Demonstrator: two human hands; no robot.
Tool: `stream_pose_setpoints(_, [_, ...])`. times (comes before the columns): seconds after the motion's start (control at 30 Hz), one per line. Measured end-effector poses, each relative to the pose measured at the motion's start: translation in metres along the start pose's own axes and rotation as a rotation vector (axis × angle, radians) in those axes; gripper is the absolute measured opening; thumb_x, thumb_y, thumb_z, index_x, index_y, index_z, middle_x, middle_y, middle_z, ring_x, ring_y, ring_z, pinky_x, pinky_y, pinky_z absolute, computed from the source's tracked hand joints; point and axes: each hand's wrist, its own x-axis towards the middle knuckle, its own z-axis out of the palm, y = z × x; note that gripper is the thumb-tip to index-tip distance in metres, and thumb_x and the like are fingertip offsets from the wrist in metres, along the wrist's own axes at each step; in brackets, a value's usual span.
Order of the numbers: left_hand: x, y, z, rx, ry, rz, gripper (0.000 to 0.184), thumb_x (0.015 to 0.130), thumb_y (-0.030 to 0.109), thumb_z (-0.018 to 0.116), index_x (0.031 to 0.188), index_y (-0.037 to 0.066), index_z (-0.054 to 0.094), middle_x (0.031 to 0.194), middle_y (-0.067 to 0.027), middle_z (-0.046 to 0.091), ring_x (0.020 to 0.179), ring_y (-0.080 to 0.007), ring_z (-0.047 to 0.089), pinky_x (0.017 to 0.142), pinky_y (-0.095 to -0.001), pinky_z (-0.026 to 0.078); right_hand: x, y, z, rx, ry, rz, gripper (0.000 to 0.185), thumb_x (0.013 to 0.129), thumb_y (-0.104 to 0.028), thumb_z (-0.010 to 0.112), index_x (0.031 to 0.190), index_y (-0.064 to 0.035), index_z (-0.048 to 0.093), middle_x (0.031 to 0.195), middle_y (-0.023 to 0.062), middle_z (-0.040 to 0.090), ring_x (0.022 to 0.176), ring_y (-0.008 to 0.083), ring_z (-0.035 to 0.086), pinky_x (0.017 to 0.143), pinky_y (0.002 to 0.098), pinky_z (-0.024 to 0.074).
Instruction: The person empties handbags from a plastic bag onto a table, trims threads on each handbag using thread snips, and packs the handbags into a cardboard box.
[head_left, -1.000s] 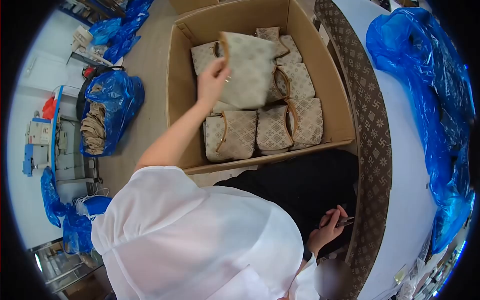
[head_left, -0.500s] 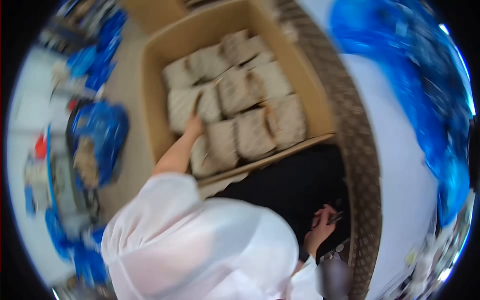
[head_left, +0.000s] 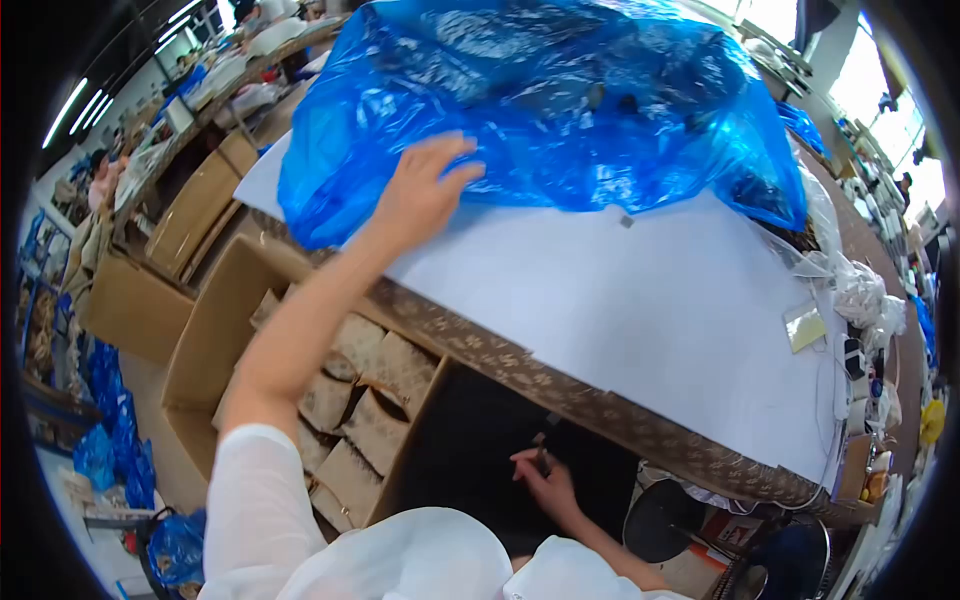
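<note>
My left hand [head_left: 425, 195] is held out over the white tabletop [head_left: 610, 310], just in front of a large blue plastic bag [head_left: 540, 140]. Its fingers are apart with nothing in them; I cannot tell whether they touch the plastic. Low over my black-covered lap [head_left: 450, 450], my right hand [head_left: 548, 485] is closed around a small dark metal tool [head_left: 541, 450], whose exact kind is too small to make out. Below my left forearm stands an open cardboard box [head_left: 205, 370] packed with beige patterned pouches [head_left: 375, 430], partly hidden by the arm.
A brown patterned cloth edge [head_left: 480, 345] runs along the table's front. Clear plastic wrapping [head_left: 860, 295] and a pale yellow slip [head_left: 804, 327] lie at the right. A round black stool seat [head_left: 662, 520] is under the table. More cardboard [head_left: 200, 205] stands at left, with people working far behind.
My left hand has left the pouches in the box and moved up to the blue bag on the table. The view has swung right toward the table. My right hand stays low, holding its tool.
</note>
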Motion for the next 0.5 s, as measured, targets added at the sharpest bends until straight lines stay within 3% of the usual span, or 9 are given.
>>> stream_pose_setpoints(0.03, [0.029,-0.020,0.025,0.127,-0.039,0.000,0.058,0.076,-0.001,0.067,0.129,0.018,0.052,0.141,-0.0121,0.044,0.128,-0.0348,0.043,0.103,-0.0491,0.037,-0.001,-0.002,-0.005,-0.004,0.015,-0.012,0.016,0.096,-0.017,0.056,0.105,-0.0063,0.064,0.074,0.0005,0.061,0.057,0.0043,0.050,0.052,0.0195,0.0384])
stream_pose_setpoints(0.1, [0.068,-0.070,0.050,0.390,-0.043,-0.160,0.076,0.078,0.005,0.069,0.144,0.025,0.036,0.153,-0.0096,0.026,0.136,-0.0385,0.032,0.109,-0.0563,0.029,-0.006,-0.015,-0.015,0.046,-0.093,0.177,0.019,0.096,-0.020,0.056,0.109,-0.0088,0.065,0.077,0.0002,0.063,0.065,0.0057,0.054,0.059,0.0206,0.0420])
stream_pose_setpoints(0.17, [0.085,-0.131,0.062,0.695,-0.200,-0.385,0.071,0.087,0.019,0.060,0.148,0.029,0.026,0.158,-0.0094,0.013,0.137,-0.0436,0.029,0.104,-0.0664,0.027,-0.009,-0.022,-0.025,0.070,-0.114,0.227,0.020,0.096,-0.021,0.057,0.110,-0.0089,0.065,0.079,0.0005,0.064,0.068,0.0061,0.054,0.062,0.0211,0.0426])
stream_pose_setpoints(0.23, [0.095,-0.194,0.073,0.936,-0.273,-0.649,0.062,0.092,0.030,0.050,0.149,0.028,0.025,0.158,-0.0103,0.015,0.137,-0.0461,0.029,0.102,-0.0699,0.027,-0.005,-0.026,-0.032,0.103,-0.135,0.269,0.020,0.096,-0.022,0.057,0.110,-0.0091,0.065,0.081,0.0009,0.064,0.070,0.0066,0.055,0.064,0.0216,0.0433])
stream_pose_setpoints(0.27, [0.100,-0.214,0.065,0.654,-0.192,-0.815,0.050,0.093,0.031,0.045,0.142,0.022,0.041,0.148,-0.0174,0.037,0.130,-0.0427,0.042,0.103,-0.0623,0.033,-0.004,-0.027,-0.035,0.100,-0.150,0.260,0.021,0.096,-0.022,0.057,0.110,-0.0095,0.065,0.083,0.0012,0.064,0.071,0.0066,0.055,0.064,0.0217,0.0436])
stream_pose_setpoints(0.33, [0.107,-0.296,0.058,0.300,-0.166,-0.934,0.038,0.091,0.025,0.043,0.123,0.014,0.061,0.126,-0.0218,0.058,0.115,-0.0387,0.057,0.096,-0.0517,0.044,-0.007,-0.031,-0.041,0.084,-0.184,0.265,0.021,0.097,-0.023,0.057,0.111,-0.0101,0.065,0.086,0.0017,0.065,0.073,0.0065,0.056,0.065,0.0219,0.0444])
stream_pose_setpoints(0.4, [0.129,-0.356,0.068,-0.057,0.581,-0.914,0.027,0.085,0.017,0.049,0.097,0.007,0.070,0.104,-0.0236,0.066,0.099,-0.0370,0.064,0.086,-0.0458,0.050,-0.008,-0.036,-0.048,0.087,-0.208,0.280,0.021,0.097,-0.023,0.057,0.111,-0.0094,0.065,0.087,0.0020,0.066,0.074,0.0063,0.056,0.065,0.0219,0.0445])
stream_pose_setpoints(0.47, [0.192,-0.263,-0.008,0.711,0.105,-0.549,0.017,0.077,0.014,0.059,0.087,0.003,0.068,0.097,-0.0225,0.067,0.093,-0.0380,0.065,0.081,-0.0482,0.050,-0.005,-0.045,-0.054,0.081,-0.270,0.301,0.022,0.096,-0.022,0.057,0.111,-0.0080,0.065,0.090,0.0027,0.066,0.076,0.0060,0.057,0.065,0.0220,0.0447])
stream_pose_setpoints(0.5, [0.218,-0.252,-0.029,0.786,0.143,-0.508,0.016,0.074,0.013,0.063,0.086,0.003,0.067,0.094,-0.0224,0.067,0.090,-0.0378,0.065,0.079,-0.0483,0.051,-0.005,-0.053,-0.060,0.070,-0.279,0.296,0.022,0.096,-0.022,0.057,0.111,-0.0080,0.065,0.090,0.0027,0.066,0.076,0.0060,0.057,0.065,0.0220,0.0447])
